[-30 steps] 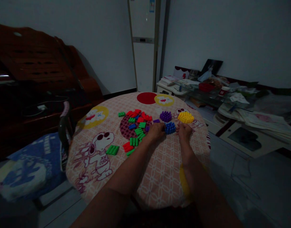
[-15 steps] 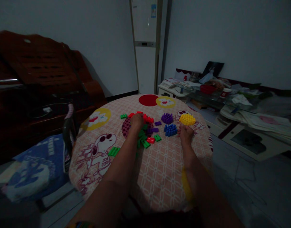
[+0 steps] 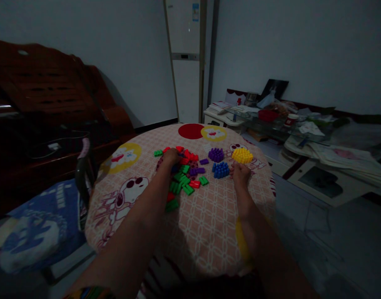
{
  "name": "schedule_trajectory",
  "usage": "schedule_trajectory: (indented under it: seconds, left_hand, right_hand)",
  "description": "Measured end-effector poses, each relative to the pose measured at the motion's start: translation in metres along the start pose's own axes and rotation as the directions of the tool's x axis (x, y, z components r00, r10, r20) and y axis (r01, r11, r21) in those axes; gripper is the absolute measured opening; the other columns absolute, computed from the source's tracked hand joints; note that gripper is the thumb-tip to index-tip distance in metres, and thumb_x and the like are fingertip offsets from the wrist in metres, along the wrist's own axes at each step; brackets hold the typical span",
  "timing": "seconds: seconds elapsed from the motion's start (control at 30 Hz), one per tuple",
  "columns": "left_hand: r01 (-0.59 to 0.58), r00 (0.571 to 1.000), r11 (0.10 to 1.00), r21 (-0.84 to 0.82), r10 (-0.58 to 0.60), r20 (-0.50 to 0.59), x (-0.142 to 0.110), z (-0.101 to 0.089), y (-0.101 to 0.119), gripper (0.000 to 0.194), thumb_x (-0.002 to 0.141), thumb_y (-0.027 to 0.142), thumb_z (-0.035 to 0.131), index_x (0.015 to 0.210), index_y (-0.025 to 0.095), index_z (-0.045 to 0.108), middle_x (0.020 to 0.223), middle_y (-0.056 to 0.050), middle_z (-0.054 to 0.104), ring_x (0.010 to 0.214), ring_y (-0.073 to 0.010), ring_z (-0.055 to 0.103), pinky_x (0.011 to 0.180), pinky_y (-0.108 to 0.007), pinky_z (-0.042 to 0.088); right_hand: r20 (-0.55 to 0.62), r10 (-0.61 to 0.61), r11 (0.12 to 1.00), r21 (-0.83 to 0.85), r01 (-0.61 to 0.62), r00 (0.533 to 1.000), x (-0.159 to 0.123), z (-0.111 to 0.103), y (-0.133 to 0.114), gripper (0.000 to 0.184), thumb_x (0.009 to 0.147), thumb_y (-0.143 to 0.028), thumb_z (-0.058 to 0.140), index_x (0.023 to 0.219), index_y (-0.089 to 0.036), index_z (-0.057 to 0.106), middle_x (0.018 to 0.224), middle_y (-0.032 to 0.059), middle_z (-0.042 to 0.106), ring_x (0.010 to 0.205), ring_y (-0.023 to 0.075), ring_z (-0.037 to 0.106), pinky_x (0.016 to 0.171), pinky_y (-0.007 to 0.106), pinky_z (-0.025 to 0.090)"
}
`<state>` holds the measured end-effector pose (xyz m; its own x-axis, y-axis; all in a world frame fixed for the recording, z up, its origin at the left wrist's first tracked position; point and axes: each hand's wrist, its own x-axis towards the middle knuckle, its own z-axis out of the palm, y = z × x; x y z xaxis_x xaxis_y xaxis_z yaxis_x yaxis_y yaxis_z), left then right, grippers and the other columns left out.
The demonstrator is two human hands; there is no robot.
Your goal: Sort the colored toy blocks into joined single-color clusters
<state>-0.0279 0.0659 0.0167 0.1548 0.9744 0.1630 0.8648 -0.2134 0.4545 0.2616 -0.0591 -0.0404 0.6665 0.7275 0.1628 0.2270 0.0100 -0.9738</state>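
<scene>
My left hand (image 3: 172,156) reaches over a pile of loose toy building blocks at the table's middle. Its fingers bend down among red blocks (image 3: 191,156), and their tips are hidden. Green blocks (image 3: 181,179) lie just nearer than that hand, with purple blocks (image 3: 197,170) to their right. Beneath the pile shows part of a dark pink perforated base (image 3: 159,162). My right hand (image 3: 241,172) rests with curled fingers beside a cluster of blue blocks (image 3: 221,170). A yellow cluster (image 3: 243,155) stands just beyond it, and a purple cluster (image 3: 216,154) behind the blue one.
A patterned cloth covers the round table (image 3: 206,224). At left stand a chair with a blue cushion (image 3: 50,216) and a wooden sofa (image 3: 59,91). A cluttered low cabinet (image 3: 327,174) runs along the right wall, and a tall white unit (image 3: 186,83) fills the corner.
The view has turned slightly right. My left hand and forearm have shifted left, uncovering green and red blocks near the forearm and hiding a green one at left. The right hand stays beside the blue cluster.
</scene>
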Motion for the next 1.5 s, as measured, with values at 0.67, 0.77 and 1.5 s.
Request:
schedule_trajectory:
  seconds: [0.67, 0.77, 1.5]
  left_hand:
    - [-0.149, 0.983, 0.981, -0.127, 0.161, 0.087, -0.089, 0.04, 0.106, 0.022, 0.071, 0.024, 0.079, 0.086, 0.014, 0.068, 0.084, -0.005, 0.072, 0.078, -0.0179, 0.064, 0.07, -0.027, 0.046]
    - [-0.159, 0.98, 0.978, -0.136, 0.172, 0.095, -0.089, 0.046, 0.108, 0.022, 0.07, 0.021, 0.079, 0.087, 0.014, 0.068, 0.087, -0.005, 0.072, 0.081, -0.0186, 0.064, 0.071, -0.027, 0.046]
    - [0.16, 0.971, 0.934, 0.319, -0.207, 0.119, -0.077, -0.031, 0.004, 0.029, 0.07, 0.025, 0.073, 0.098, 0.023, 0.071, 0.104, -0.009, 0.074, 0.095, -0.0267, 0.068, 0.07, -0.027, 0.049]
  right_hand:
    - [0.009, -0.016, 0.999, -0.028, 0.016, 1.0, 0.001, -0.001, -0.002, 0.039, 0.08, -0.044, 0.047, 0.076, -0.013, 0.071, 0.06, 0.0027, 0.065, 0.051, 0.0161, 0.059, 0.046, 0.025, 0.048]
    - [0.002, -0.042, 0.998, -0.052, 0.042, 0.999, 0.001, -0.001, 0.0, 0.041, 0.081, -0.045, 0.047, 0.075, -0.013, 0.071, 0.059, 0.0028, 0.065, 0.052, 0.0167, 0.06, 0.047, 0.025, 0.048]
    - [-0.002, -0.001, 1.0, 0.008, 0.001, 1.0, 0.0, -0.001, -0.004, 0.035, 0.079, -0.043, 0.053, 0.074, -0.014, 0.07, 0.059, 0.0023, 0.065, 0.046, 0.0166, 0.059, 0.041, 0.026, 0.047]
